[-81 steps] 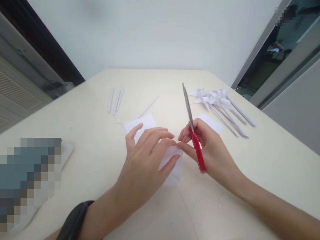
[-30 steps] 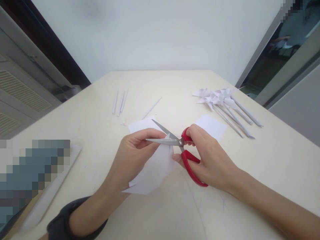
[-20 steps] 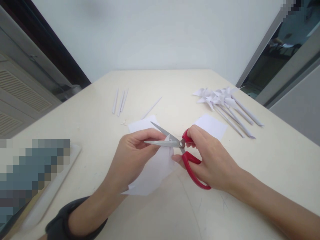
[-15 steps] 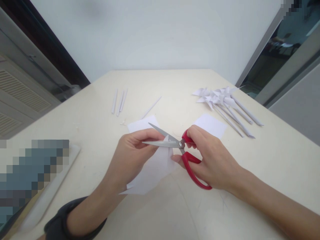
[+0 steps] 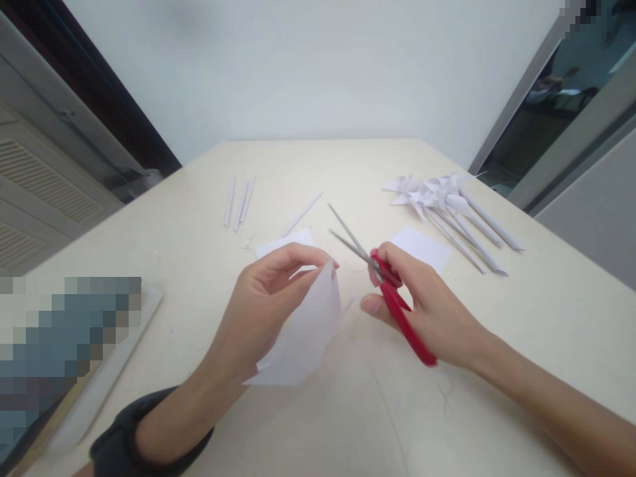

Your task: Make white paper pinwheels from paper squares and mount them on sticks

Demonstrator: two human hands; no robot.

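Between the thumb and fingers of my left hand (image 5: pixel 271 291) is a sheet of white paper (image 5: pixel 308 331), folded and pinched near its top corner. Its lower edge hangs over the table, with a cut flap at the lower left. My right hand (image 5: pixel 422 298) grips a pair of scissors (image 5: pixel 380 268) by the red handles. The blades are slightly parted, point up and to the left, and stand clear of the paper. Behind my left hand lies a white paper sheet (image 5: pixel 291 240), partly hidden. Another white square (image 5: pixel 422 248) lies behind my right hand.
Several paper pinwheels (image 5: pixel 432 192) with rolled paper sticks lie at the back right. Rolled paper sticks (image 5: pixel 242 202) rest at the back left, and a thin one (image 5: pixel 304 213) lies nearer the middle. A pixelated object (image 5: pixel 64 351) stands at the left edge. Thin scraps (image 5: pixel 446 401) lie in front.
The scissors have come off the paper and moved right, their blades swinging upward and closer together. My left hand still holds the paper in nearly the same place.
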